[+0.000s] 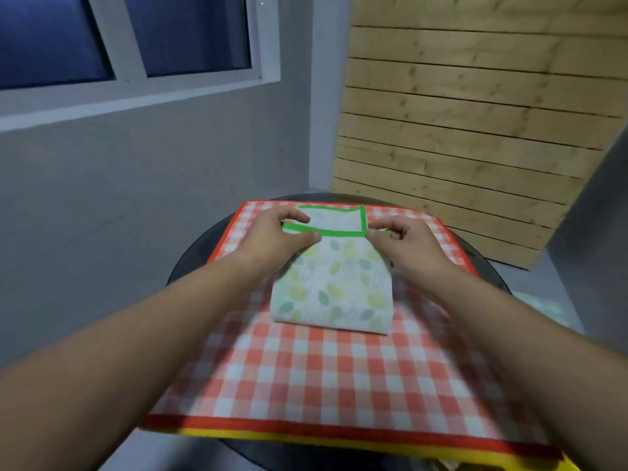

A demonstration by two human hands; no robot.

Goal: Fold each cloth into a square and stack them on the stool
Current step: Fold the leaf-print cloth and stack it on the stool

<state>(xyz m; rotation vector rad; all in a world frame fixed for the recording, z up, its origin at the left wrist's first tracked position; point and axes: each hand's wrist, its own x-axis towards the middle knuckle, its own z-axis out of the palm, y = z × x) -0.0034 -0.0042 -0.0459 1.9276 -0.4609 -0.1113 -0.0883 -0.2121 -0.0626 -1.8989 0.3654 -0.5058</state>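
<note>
A white cloth with a leaf print and green trim lies partly folded on a red-and-white checked cloth. The checked cloth is spread over a dark round stool. A yellow edge of another cloth shows under the checked one at the front. My left hand pinches the leaf cloth's green-trimmed edge at its far left corner. My right hand pinches the same edge at the far right corner. The near fold of the leaf cloth rests flat.
A grey wall with a window stands to the left. A slatted wooden panel leans behind the stool on the right. Grey floor surrounds the stool.
</note>
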